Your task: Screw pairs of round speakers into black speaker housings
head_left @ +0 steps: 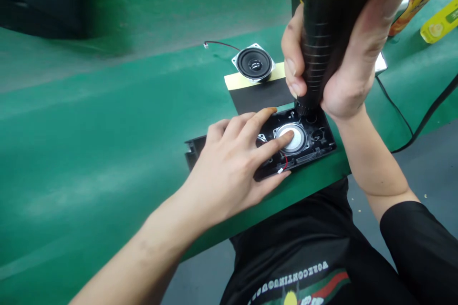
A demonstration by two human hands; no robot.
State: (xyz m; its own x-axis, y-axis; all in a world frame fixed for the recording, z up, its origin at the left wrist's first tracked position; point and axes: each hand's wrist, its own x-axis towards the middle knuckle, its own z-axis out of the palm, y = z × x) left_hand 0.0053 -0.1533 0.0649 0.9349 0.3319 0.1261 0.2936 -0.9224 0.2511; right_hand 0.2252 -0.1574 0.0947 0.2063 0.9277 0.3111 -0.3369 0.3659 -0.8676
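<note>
My right hand (343,66) is wrapped around a black electric screwdriver (320,43) with yellow bands around its upper part. The tool points down, its tip at the upper corner of a speaker (294,139) seated in a black plastic housing (324,145). Spread over the housing, my left hand (238,159) has its index finger on the pale round back of that speaker and its thumb along the near edge. A second speaker in the housing is partly hidden beneath my fingers. A short red wire with a white connector (280,170) lies near the thumb.
Behind the housing, a loose speaker (255,63) rests on a black and yellow sheet (257,93). A black cable (425,128) runs along the right. An orange bottle (415,2) and a yellow package (440,21) stand at far right; a dark object (46,5) is at upper left.
</note>
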